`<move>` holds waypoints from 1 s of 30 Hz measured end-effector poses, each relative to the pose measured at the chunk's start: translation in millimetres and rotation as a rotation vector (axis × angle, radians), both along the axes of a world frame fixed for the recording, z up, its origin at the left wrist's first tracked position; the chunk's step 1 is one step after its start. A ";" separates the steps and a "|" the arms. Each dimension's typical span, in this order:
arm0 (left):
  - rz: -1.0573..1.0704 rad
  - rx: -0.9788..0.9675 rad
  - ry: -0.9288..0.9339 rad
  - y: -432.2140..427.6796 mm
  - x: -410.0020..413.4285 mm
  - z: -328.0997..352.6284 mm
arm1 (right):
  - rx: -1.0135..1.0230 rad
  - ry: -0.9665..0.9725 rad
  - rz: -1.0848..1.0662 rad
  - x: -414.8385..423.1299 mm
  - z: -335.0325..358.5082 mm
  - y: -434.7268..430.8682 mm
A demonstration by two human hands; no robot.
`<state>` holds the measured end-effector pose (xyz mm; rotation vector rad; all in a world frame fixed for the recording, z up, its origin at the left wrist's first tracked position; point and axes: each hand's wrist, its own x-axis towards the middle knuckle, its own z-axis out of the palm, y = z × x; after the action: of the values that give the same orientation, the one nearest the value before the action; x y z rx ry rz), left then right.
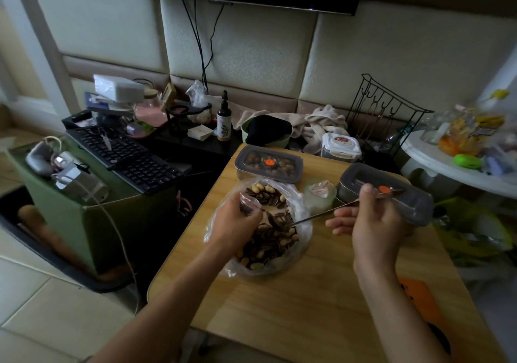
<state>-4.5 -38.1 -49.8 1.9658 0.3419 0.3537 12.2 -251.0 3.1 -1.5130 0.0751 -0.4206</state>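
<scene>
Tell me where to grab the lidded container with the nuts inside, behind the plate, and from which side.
Likely across its short width, fingers on the two long walls just under the grey lid, coming from above. The container lies flat and closed, and the bag-covered plate crowds its near side, so a frontal approach looks cramped.

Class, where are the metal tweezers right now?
Head view, right of centre: the right hand holds the tweezers, tips at the seed-and-peanut pile, beside the left hand gripping a small clear bag.
</scene>
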 end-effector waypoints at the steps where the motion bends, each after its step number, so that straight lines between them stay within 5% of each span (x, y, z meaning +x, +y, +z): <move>1: 0.002 0.019 0.004 0.7 -1.3 -0.7 | 0.011 0.030 0.013 -1.3 -3.2 1.3; 12: -0.066 0.153 -0.003 -0.8 -17.7 -6.2 | -0.069 0.063 -0.011 -12.5 -5.8 -8.0; 30: -0.119 0.122 0.025 -0.7 -17.0 -8.2 | -0.670 -0.397 0.092 -25.7 -21.3 -5.4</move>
<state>-21.5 -38.8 -58.1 2.1010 0.2221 0.2789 -13.5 -256.4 -18.1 -2.0438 -0.4902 -0.7093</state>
